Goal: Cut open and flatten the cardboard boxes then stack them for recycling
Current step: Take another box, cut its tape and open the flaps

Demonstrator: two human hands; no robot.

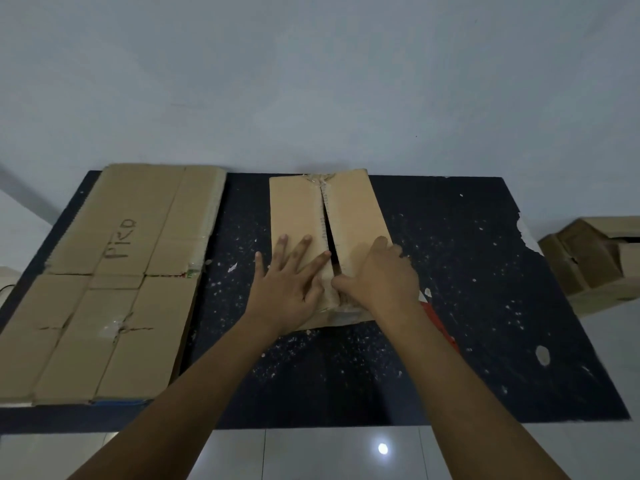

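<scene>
Box: the cardboard box (pixel 329 237) lay on the dark speckled table (pixel 450 271), its long axis running straight away from the person, the top seam already split along that line.
Left hand: the left hand (pixel 291 282) lay flat on the box's left flap, fingers straight and spread, pressing down and gripping nothing.
Right hand: the right hand (pixel 377 271) sat on the right flap with fingers curled at the flap's outer edge and the thumb by the seam; it seemed to grip the flap, though I could not be certain.
Key relation: the box lay directly ahead of both hands, each at its near end on its own side of the seam, neither plainly nearer.
Stack: flattened cardboard (pixel 104 289) lay well to the left of the box.
Other box: another box (pixel 595 261) stood off to the box's right, beyond the table edge.
</scene>
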